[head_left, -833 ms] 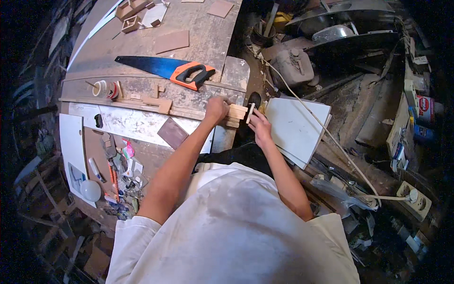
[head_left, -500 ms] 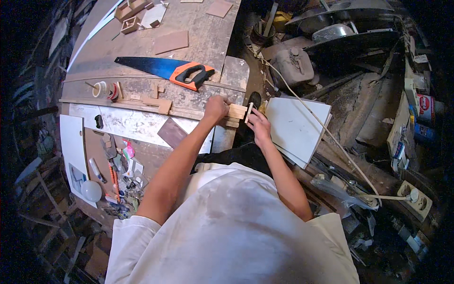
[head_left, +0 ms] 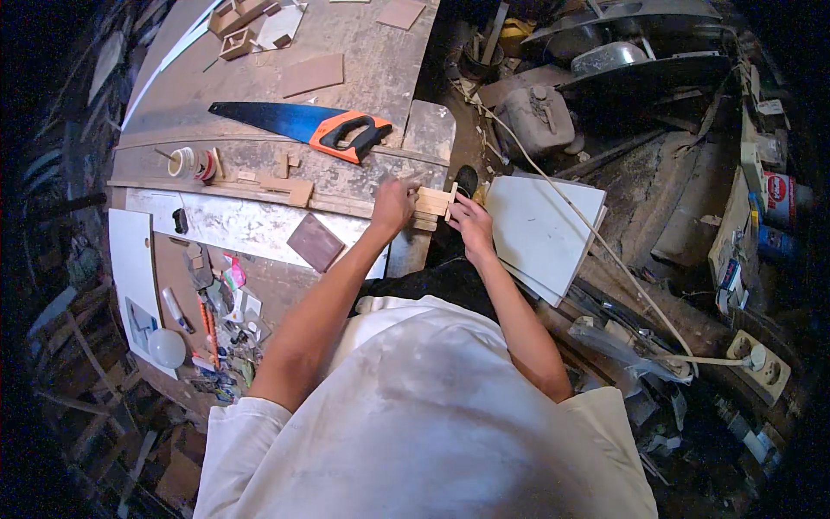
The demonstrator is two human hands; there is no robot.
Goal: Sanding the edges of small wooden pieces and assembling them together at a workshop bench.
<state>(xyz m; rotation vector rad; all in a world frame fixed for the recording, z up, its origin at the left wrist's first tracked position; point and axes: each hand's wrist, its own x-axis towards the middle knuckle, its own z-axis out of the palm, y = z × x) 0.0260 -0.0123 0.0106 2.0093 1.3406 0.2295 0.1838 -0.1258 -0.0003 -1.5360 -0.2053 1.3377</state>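
At the right end of the workbench, my left hand (head_left: 395, 206) is closed around a light wooden piece (head_left: 431, 203) that juts out to the right past the fingers. My right hand (head_left: 470, 225) pinches a small thin wooden strip (head_left: 451, 201), standing crosswise against the free end of that piece. Whether the two are joined or only touching I cannot tell. Just beyond my left hand lies a handsaw (head_left: 303, 130) with a blue blade and an orange and black handle. A reddish-brown sanding block or flat piece (head_left: 316, 243) rests left of my left forearm.
Small wooden offcuts (head_left: 290, 190) and an open white jar (head_left: 183, 163) stand along the bench ledge. Farther back are little wooden boxes (head_left: 238, 43) and a flat board (head_left: 313, 75). White panels (head_left: 546, 229) lean at the right, crossed by a cable (head_left: 571, 186).
My right hand has shifted slightly left, bringing the thin strip up against the end of the wooden piece. The gap between them has closed. My left hand stays nearly in place.
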